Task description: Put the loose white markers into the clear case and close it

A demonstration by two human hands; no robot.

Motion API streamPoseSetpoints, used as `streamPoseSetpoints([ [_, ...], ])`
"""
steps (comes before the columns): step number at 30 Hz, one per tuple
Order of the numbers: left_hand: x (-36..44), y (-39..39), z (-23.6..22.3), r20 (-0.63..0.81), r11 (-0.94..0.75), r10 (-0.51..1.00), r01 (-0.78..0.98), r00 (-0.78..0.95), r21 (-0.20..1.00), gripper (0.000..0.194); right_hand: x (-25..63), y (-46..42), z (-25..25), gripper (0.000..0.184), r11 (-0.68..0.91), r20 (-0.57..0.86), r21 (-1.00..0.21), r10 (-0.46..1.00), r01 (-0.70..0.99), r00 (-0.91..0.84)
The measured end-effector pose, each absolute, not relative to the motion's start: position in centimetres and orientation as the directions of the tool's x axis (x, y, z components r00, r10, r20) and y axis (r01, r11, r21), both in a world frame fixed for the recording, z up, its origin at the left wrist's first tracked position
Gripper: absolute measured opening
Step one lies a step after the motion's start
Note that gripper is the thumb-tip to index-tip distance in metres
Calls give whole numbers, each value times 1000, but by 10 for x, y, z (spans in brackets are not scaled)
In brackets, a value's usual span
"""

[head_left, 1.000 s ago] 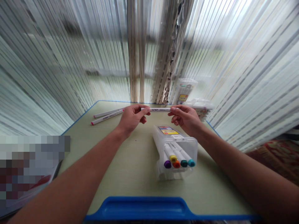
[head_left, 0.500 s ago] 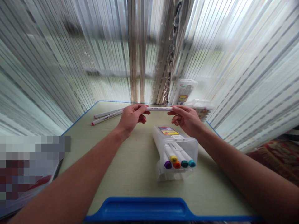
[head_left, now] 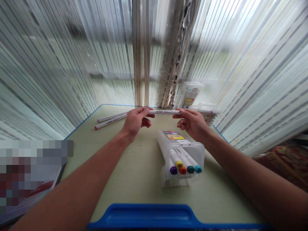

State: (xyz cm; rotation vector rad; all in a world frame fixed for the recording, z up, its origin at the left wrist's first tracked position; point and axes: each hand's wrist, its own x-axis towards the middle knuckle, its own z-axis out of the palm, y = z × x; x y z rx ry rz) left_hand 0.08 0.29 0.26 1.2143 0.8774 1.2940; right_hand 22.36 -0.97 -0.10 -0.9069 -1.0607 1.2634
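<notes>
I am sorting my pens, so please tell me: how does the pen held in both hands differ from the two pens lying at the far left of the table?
The held pen is lifted above the table, gripped at its ends by the left hand and right hand; the two loose pens lie flat, untouched. The held pen lies level across the view; the loose ones slant. All have white barrels.

Sheer striped curtains (head_left: 72, 64) glow with daylight behind a pale green, blue-edged table (head_left: 134, 179).

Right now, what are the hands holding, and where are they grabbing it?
A white marker, held level above the table: left hand pinches one end, right hand pinches the other.
</notes>
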Motion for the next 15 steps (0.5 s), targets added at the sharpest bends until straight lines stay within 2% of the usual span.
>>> streamPoseSetpoints([
  [15,1,3,4,144,-111,981,-233,129,966,17,224,-10,-1,20,101,108,-950,994,-294,-10],
])
